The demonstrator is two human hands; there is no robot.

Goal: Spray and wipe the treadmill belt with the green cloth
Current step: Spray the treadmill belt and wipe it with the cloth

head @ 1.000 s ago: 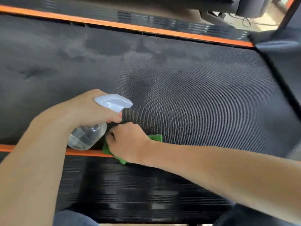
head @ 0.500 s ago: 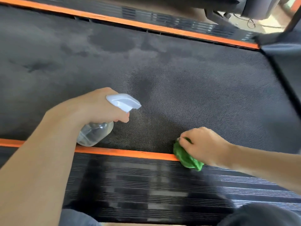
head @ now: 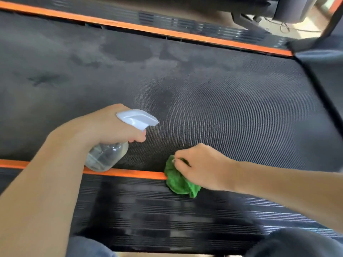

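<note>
Dark textured treadmill belt (head: 222, 108) across the whole view, with darker damp patches toward its far side and a dry grey zone near the near orange edge strip (head: 130, 173). Beyond the belt's far side, a second orange strip and a ribbed black side rail (head: 194, 26); on the near side of the belt, another ribbed black rail, blurred.

Left hand (head: 104, 130) over the near part of the belt, closed around the neck of a clear round plastic spray bottle (head: 107, 156) with a white trigger head. Index finger curled on the trigger, nozzle aimed across the belt toward the dry zone, probably to wet it before the next pass. Bottle base hanging just above the near orange strip; touching or not, cannot tell.

Right hand (head: 200, 164) at the near edge of the belt, fingers closed and bunching a crumpled green microfibre cloth (head: 178, 180). Cloth lying across the near orange strip, partly on the belt, partly on the ribbed rail. Held in a ball, likely for firm pressure at the border, where dirt collects.

Belt only partly done by the look of it.
</note>
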